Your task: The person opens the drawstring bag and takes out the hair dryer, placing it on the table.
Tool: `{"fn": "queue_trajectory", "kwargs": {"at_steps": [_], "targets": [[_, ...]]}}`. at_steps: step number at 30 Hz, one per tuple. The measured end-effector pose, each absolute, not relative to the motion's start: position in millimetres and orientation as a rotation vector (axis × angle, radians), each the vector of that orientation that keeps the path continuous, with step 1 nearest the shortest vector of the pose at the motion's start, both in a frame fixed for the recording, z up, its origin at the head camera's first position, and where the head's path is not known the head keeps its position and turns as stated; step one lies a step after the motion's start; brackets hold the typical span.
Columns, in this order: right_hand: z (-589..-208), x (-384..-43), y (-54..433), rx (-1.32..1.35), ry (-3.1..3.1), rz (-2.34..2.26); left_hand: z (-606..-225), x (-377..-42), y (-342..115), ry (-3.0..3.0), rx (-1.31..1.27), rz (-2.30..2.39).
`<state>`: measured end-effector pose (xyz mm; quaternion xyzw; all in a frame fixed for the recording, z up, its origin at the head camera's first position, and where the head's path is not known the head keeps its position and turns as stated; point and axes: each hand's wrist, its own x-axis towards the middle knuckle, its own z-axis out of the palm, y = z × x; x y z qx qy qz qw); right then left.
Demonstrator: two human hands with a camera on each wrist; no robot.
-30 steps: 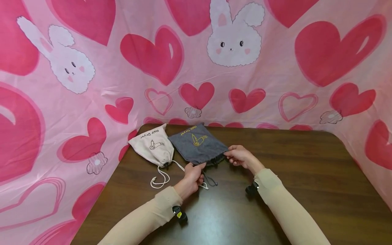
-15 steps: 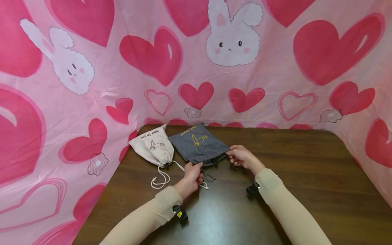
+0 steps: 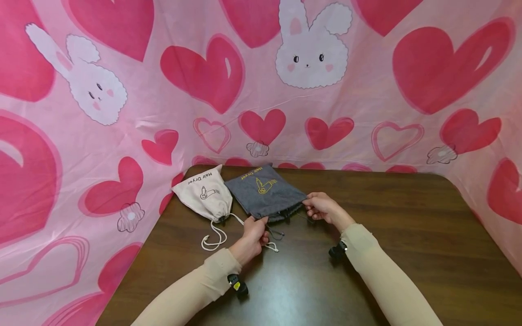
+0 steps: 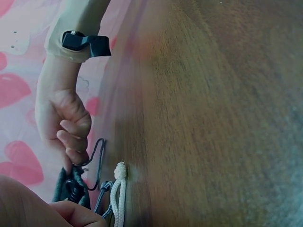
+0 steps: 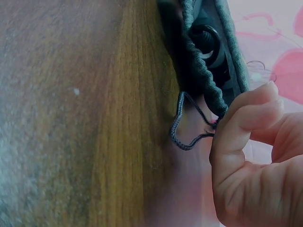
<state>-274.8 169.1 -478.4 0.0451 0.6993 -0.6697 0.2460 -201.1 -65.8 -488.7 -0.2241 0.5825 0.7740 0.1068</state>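
Observation:
A dark grey drawstring bag (image 3: 265, 190) with yellow "Hair Dryer" print lies flat on the table, its mouth facing me. My left hand (image 3: 254, 236) pinches the left corner of that mouth. At the right corner, my right hand (image 3: 324, 209) pinches the fabric edge. Between the hands the mouth gapes a little, and in the right wrist view a black ribbed, looped thing (image 5: 206, 40) shows inside; its kind is unclear. A dark cord loop (image 5: 177, 127) hangs by the right fingers. Beside the grey bag lies a cream drawstring bag (image 3: 204, 194), its neck drawn together.
White cords (image 3: 214, 240) of the cream bag trail over the wooden table (image 3: 408, 235), one end passing under the left hand. A pink curtain (image 3: 367, 99) with hearts and rabbits encloses the table at the back and sides.
The bag's mouth has spread slightly wider, the left hand shifting a little left and the right hand a little right. The cream bag stays put.

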Motion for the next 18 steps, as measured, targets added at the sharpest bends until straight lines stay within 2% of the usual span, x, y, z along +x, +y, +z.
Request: {"fn": "queue_trajectory", "kwargs": {"at_steps": [18], "targets": [[-476.4,-274.9,167.8,0.171,1.982,-1.806,-490.6,-199.2,-71.5,1.713,-0.622,2.296]]}}
